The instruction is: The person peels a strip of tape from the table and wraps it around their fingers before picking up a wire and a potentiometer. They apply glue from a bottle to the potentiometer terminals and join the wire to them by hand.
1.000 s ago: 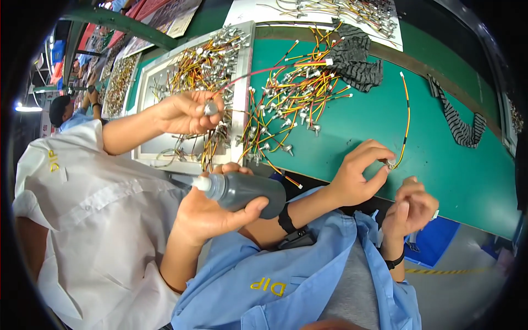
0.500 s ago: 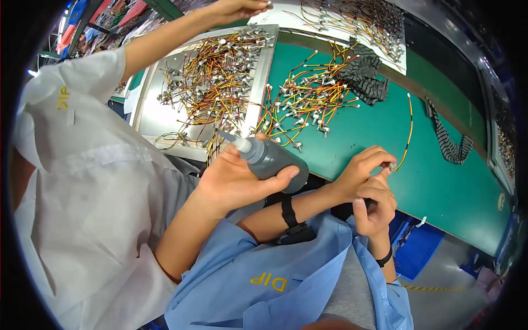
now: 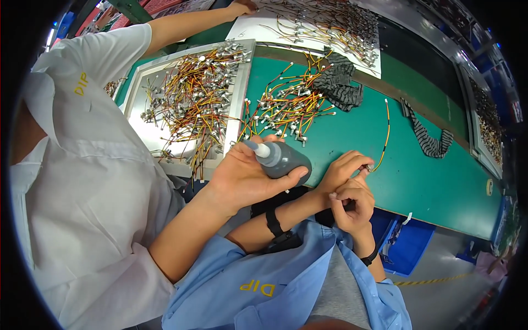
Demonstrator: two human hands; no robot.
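My left hand point(image 3: 340, 175) is closed, its fingertips pinching a small round metal part point(image 3: 370, 168) with a thin yellow, red and black wire lead point(image 3: 386, 132). The lead rises from the part and ends in a white connector. Just below, my right hand point(image 3: 355, 206) has its fingers curled, and one fingertip meets the same part. The fingers hide much of the part. Left of my hands, a co-worker's hand point(image 3: 242, 176) holds a dark grey squeeze bottle point(image 3: 289, 160) with a white collar and narrow nozzle.
A green table point(image 3: 429, 192) carries a loose pile of wired parts point(image 3: 300, 104), a crumpled striped cloth point(image 3: 341, 82) and a striped strip point(image 3: 432, 140). A metal-edged tray point(image 3: 242, 82) of wired parts stands left; white sheet point(image 3: 264, 30) with more lies beyond. A blue bin point(image 3: 412, 247) sits below the table edge.
The whole view has shifted, moving the scene leftward. The co-worker's bottle has turned a little, its nozzle pointing more toward me. My hands keep nearly the same hold on the part.
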